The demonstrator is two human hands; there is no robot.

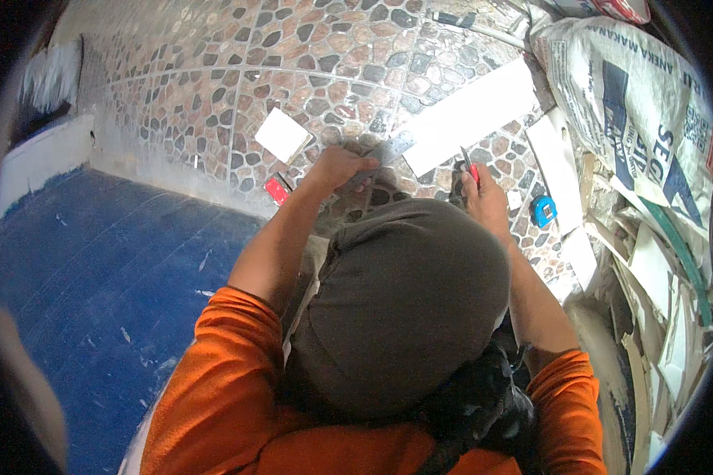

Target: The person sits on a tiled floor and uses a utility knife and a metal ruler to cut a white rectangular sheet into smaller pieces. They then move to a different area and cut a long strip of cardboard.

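Observation:
My left hand (342, 170) is closed around a flat grey metal strip (396, 147) that looks like a ruler. The strip's far end lies by the left edge of a long white board (475, 115) on the pebble-patterned floor. In my right hand (487, 199) is a red-handled utility knife (473, 171), its blade pointing up and away, close to the board's near edge. A blue tape measure (543, 211) lies to the right of that hand. Left of my left hand are a small white square piece (283, 135) and a red object (277, 189). A dark cap hides the lower middle.
A blue surface (119, 317) fills the left side. On the right stand a printed white sack (610, 103) and a heap of white board offcuts (665, 317). A narrow white strip (554, 162) lies before the sack. A long-handled tool (479, 25) rests at the top.

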